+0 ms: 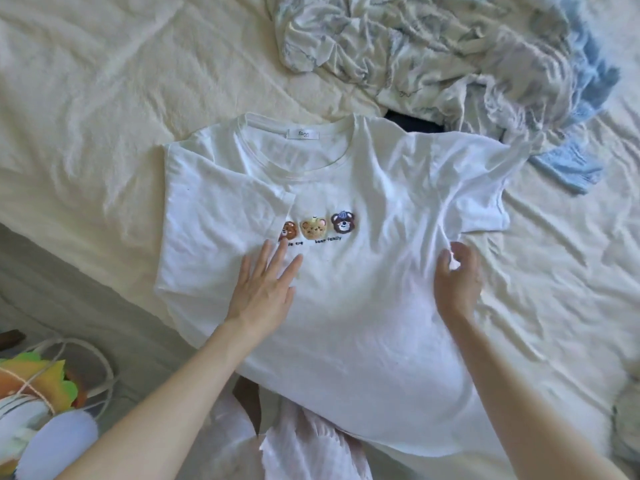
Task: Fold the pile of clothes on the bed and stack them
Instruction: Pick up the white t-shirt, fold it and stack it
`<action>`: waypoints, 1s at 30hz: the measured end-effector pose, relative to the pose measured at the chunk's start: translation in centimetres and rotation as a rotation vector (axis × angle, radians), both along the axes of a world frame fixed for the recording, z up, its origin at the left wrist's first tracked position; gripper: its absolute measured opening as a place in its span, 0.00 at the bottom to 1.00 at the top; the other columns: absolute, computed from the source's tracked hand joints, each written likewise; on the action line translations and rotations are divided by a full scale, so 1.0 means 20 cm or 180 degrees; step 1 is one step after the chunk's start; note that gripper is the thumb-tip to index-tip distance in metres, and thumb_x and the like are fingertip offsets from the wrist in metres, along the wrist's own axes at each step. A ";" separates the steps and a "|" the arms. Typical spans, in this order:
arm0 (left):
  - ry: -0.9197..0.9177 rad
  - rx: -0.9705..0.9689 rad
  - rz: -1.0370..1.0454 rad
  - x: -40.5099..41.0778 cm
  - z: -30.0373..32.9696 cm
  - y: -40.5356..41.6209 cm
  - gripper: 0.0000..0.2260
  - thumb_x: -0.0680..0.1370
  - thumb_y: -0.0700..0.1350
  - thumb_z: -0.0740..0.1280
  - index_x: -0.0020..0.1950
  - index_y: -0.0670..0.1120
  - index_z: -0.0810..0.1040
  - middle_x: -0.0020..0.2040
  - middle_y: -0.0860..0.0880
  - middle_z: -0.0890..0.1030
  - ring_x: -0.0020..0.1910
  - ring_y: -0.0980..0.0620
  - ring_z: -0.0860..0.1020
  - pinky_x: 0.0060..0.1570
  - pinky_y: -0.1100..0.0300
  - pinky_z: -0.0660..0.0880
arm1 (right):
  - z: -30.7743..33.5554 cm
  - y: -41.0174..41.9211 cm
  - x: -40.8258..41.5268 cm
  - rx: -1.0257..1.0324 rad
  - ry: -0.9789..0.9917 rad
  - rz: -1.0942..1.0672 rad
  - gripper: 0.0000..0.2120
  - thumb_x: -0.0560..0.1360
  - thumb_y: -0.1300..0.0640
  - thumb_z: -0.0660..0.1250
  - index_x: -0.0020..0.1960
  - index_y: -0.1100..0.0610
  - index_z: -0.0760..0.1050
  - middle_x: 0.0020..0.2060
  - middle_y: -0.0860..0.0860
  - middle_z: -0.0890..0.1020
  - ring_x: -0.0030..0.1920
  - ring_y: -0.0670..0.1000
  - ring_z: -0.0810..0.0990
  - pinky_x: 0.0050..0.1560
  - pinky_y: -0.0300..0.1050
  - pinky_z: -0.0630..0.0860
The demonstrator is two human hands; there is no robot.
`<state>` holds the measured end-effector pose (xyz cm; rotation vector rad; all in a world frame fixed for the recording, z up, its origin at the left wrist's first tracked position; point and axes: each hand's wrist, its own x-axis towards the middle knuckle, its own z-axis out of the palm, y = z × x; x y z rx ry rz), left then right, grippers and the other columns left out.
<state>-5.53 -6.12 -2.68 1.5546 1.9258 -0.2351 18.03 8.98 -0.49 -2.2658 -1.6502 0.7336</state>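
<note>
1. Two hands work on one white T-shirt [363, 299], which lies front-up on the cream bed sheet [86, 81], collar away from the person and hem hanging over the near edge of the bed
2. At the far left, below the bed's edge, a white cable [100, 368] loops beside some colourful items [38, 386] on the floor
3. Open sheet runs wide to the left of the shirt and beyond its collar
4. The shirt's left side and sleeve are folded inward, making a straight left edge; the sleeve hem covers part of the first of the three bear faces [318, 226] printed on the chest
5. The left hand [263, 289] lies flat on the shirt, fingers straight and spread, fingertips just below the bears
6. The right hand [457, 282] pinches a raised ridge of cloth below the unfolded right sleeve, fingers curled round it
7. Beyond the right shoulder, a crumpled heap of pale blue-and-white clothes [450, 53] touches the shirt, with a dark garment [414, 123] showing under it
8. Wrinkled sheet lies open to the right
</note>
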 end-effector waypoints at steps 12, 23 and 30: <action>0.0266 -0.1289 -0.0274 0.21 -0.13 0.32 0.24 0.82 0.57 0.46 0.75 0.62 0.38 0.76 0.50 0.32 0.75 0.46 0.35 0.70 0.38 0.48 | -0.12 0.67 0.32 -0.1257 0.3703 -0.3350 0.05 0.75 0.56 0.67 0.45 0.59 0.75 0.39 0.48 0.79 0.37 0.47 0.80 0.35 0.40 0.78; -0.0372 -0.0787 0.0925 0.23 -0.07 0.37 0.18 0.82 0.50 0.55 0.73 0.55 0.64 0.78 0.51 0.51 0.76 0.48 0.52 0.68 0.46 0.58 | 0.05 0.55 0.17 0.1175 0.2185 -0.0124 0.10 0.73 0.68 0.64 0.39 0.55 0.67 0.37 0.49 0.75 0.38 0.46 0.73 0.47 0.40 0.73; -0.1952 0.0707 0.3898 0.17 0.09 0.56 0.12 0.82 0.48 0.54 0.63 0.47 0.71 0.55 0.48 0.77 0.46 0.53 0.79 0.46 0.59 0.72 | -0.13 -0.02 0.30 0.0770 0.0424 0.3825 0.14 0.61 0.73 0.72 0.45 0.63 0.80 0.54 0.56 0.83 0.59 0.62 0.79 0.60 0.67 0.71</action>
